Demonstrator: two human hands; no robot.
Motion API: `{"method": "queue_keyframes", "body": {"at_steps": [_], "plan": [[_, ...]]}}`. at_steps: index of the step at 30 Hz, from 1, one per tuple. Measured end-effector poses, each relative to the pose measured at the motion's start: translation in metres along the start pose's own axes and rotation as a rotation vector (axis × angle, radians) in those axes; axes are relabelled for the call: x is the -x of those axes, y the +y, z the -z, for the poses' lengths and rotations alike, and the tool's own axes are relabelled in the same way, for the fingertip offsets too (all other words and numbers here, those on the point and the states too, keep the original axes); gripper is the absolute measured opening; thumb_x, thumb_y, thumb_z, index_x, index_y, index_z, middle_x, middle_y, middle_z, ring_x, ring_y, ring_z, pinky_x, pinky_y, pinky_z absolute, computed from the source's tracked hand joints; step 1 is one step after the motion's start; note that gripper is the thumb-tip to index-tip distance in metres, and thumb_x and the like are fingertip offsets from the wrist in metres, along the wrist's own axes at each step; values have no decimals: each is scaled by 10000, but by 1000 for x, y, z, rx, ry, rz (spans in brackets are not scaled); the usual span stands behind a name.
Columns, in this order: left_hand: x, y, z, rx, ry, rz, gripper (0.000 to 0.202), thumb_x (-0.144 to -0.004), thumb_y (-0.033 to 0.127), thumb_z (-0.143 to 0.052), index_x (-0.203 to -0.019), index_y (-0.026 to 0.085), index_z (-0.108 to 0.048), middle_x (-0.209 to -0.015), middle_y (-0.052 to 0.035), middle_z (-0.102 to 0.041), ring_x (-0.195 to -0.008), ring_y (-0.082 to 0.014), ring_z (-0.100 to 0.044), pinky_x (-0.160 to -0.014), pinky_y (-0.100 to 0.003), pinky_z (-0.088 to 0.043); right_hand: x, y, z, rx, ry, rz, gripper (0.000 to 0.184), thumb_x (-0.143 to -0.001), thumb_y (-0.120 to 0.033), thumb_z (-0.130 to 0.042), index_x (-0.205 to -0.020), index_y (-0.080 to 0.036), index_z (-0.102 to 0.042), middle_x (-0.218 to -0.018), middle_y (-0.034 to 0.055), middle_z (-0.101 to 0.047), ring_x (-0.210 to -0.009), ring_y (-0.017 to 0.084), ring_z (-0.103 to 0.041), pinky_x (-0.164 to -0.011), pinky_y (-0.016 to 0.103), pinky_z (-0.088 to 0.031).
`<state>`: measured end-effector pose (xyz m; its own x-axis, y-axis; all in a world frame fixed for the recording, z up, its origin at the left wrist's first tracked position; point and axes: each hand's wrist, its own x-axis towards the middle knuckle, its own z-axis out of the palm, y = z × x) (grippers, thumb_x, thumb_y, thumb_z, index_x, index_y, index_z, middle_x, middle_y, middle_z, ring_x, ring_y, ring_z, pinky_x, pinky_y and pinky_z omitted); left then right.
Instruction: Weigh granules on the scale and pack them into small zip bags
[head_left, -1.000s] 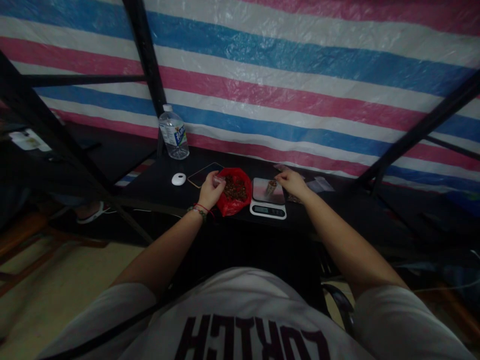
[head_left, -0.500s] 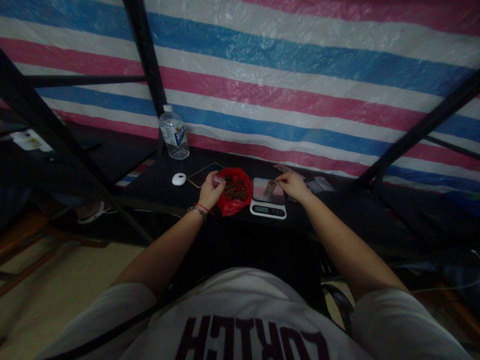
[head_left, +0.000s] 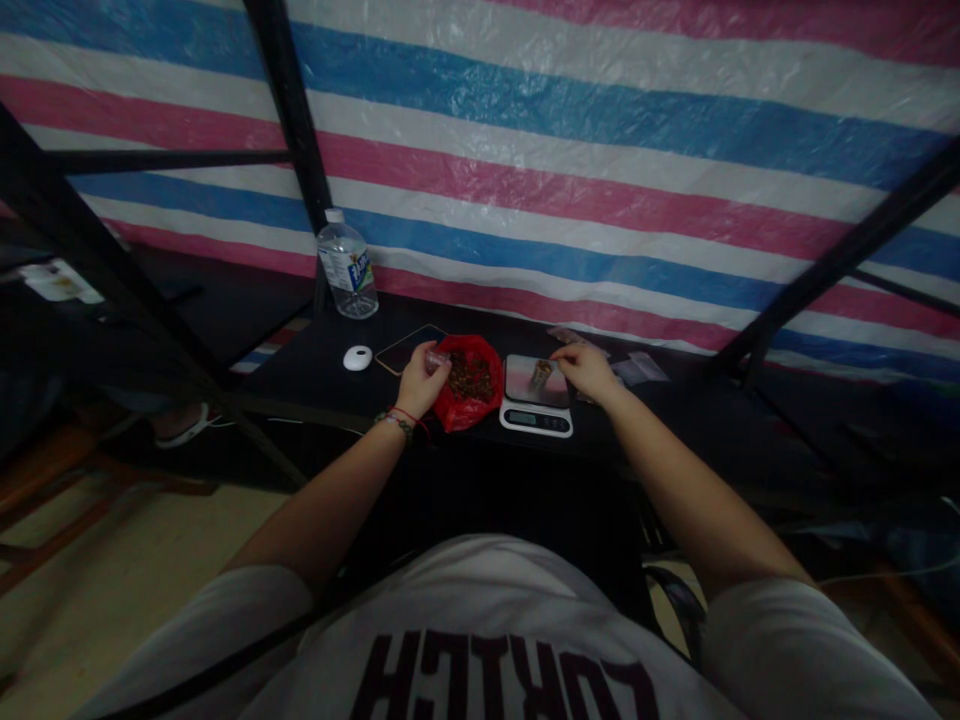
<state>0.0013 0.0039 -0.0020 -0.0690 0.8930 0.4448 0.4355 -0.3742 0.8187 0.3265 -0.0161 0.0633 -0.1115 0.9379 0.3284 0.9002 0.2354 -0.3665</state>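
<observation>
My left hand [head_left: 420, 378] is closed around a small clear, crinkled plastic piece [head_left: 435, 360], at the left rim of a red plastic bag [head_left: 456, 416]. Brown dried bits [head_left: 472, 375] fill the open bag. Just right of it is a white kitchen scale [head_left: 536, 420] with a shiny metal plate and a small display. On the plate stands a small clear container or pouch [head_left: 541, 375] with brown bits in it. My right hand [head_left: 585, 368] has its fingertips pinched at the upper right of this container; what they hold, if anything, is too small to tell.
Small clear plastic bags [head_left: 641, 368] lie beyond my right hand. Left of the red bag are a phone [head_left: 397, 350], a white oval gadget [head_left: 358, 358] and a large clear bottle [head_left: 349, 270]. Black metal posts [head_left: 289, 100] flank the black table, with a striped plastic sheet [head_left: 562, 180] behind.
Both hands stay almost in place. My right fingertips remain close to the small container on the scale, and I see no clear movement of the other things.
</observation>
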Motion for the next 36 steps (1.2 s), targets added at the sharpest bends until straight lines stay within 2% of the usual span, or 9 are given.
{"method": "queue_keyframes", "body": {"at_steps": [5,8,12,16,19,22,26,31,36], "plan": [[1,2,1,3,-7,1,493,-793,359,-601,-1240,169,-524,-1072,-96,-647,-916,-220,-631,-863,-369,-488,2,-16,7,-45,131,13,244,-799,-182,-529,-916,-174,-743,-942,58,-720,-786,182,-641,-747,298,-484],[1,3,2,2,-13,-4,489,-792,356,-602,-1236,166,-524,-1073,-97,-646,-913,-219,-629,-860,-366,-487,1,-38,8,-94,104,50,236,-805,-179,-540,-935,-177,-738,-932,54,-722,-779,175,-644,-729,282,-489],[1,4,2,-2,-8,-16,483,-792,353,-600,-1231,167,-527,-1087,-96,-642,-925,-218,-626,-861,-357,-484,-9,-76,-5,-99,-83,199,230,-822,-172,-559,-964,-190,-740,-970,47,-726,-878,176,-655,-802,258,-480],[0,3,1,-6,-5,-5,489,-791,357,-600,-1234,164,-526,-1070,-94,-646,-900,-215,-628,-839,-351,-489,-21,-110,-29,42,-361,320,226,-793,-156,-609,-972,-197,-740,-984,48,-730,-889,185,-662,-800,241,-467],[0,2,1,-2,-7,-18,493,-791,356,-599,-1234,154,-526,-1054,-96,-648,-890,-214,-629,-829,-344,-489,-28,-125,-49,150,-476,377,259,-778,-150,-613,-1004,-194,-730,-998,63,-728,-886,193,-664,-771,233,-461],[1,2,1,-2,-12,-24,496,-793,353,-596,-1241,153,-519,-1051,-92,-650,-892,-211,-631,-831,-340,-488,-31,-130,-64,217,-534,392,284,-763,-160,-619,-1028,-168,-721,-1012,95,-723,-886,214,-663,-740,242,-460],[2,2,1,1,-25,-5,502,-801,353,-591,-1258,164,-504,-1027,-83,-662,-881,-209,-639,-832,-344,-490,-32,-133,-74,261,-540,355,281,-781,-151,-590,-1031,-143,-719,-1014,123,-720,-895,233,-663,-725,253,-461],[1,3,2,5,-28,-13,501,-794,346,-600,-1249,158,-510,-1063,-96,-659,-897,-216,-641,-843,-351,-491,-33,-135,-68,262,-546,324,266,-763,-100,-576,-964,-164,-738,-930,88,-735,-823,201,-667,-694,230,-450],[1,3,2,13,-27,-10,502,-792,345,-601,-1249,159,-510,-1060,-95,-660,-894,-214,-640,-842,-350,-492,-36,-125,-61,144,-489,322,240,-764,-107,-594,-935,-179,-746,-915,48,-737,-816,174,-660,-711,217,-448]]}}
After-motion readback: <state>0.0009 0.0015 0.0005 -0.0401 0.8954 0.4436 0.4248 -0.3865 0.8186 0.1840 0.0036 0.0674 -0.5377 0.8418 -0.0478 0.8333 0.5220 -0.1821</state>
